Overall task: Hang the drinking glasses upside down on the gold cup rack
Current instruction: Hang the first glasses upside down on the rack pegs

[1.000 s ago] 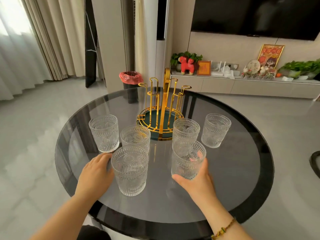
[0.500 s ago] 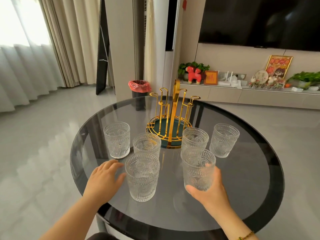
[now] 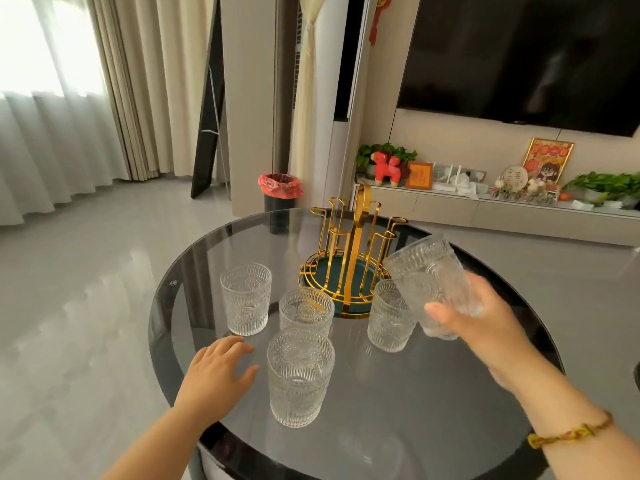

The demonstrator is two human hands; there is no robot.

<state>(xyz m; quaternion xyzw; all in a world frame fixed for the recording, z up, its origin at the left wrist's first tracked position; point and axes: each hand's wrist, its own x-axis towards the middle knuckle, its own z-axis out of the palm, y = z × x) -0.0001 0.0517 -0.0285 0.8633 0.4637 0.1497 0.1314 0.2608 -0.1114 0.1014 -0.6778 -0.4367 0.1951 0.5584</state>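
One glass (image 3: 431, 278) gripped tilted in right hand (image 3: 485, 327) above table (image 3: 398, 427); left hand (image 3: 214, 372) spread, empty, beside standing glass (image 3: 299, 374).

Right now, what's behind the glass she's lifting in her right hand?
Behind the lifted glass in the right hand stands another glass on the table, partly covered, beside the gold rack. Anything further behind it is hidden.

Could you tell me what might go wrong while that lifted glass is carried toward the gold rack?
The right hand holds the lifted ribbed clear glass tilted just above another standing ribbed glass; they might clink or chip. The gold wire cup rack has thin upright prongs, so a misaligned rim could knock it. The left hand rests beside the nearest embossed glass and might bump it.
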